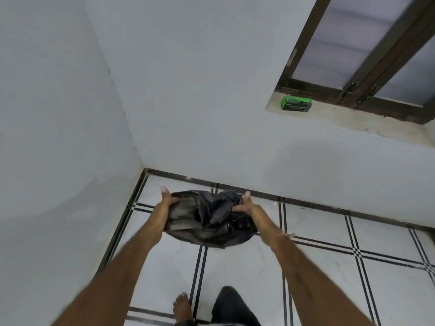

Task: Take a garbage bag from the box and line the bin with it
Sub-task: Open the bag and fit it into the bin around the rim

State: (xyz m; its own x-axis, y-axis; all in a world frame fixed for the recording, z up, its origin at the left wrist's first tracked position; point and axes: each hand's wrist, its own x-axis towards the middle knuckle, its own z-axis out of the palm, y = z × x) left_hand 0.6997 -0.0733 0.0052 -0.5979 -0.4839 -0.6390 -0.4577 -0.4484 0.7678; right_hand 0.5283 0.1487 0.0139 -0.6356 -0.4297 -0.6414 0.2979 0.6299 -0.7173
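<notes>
The black garbage bag (207,220) is held low over the tiled floor (235,267), close to the corner of the walls, all bunched and crinkly in the middle. It's stretched sideways, long axis running left to right, with a hand at each end, so neither is nearer. The left edge is gripped by the left hand (168,198) and the right edge by the right hand (244,204), fingers (174,200) curled into the plastic, thumbs up. The bin can't be made out, possibly hidden under the bag. Probably the mouth gets spread and pulled down next. The green box (296,104) is parked on the window ledge (353,121), well apart, up right.
</notes>
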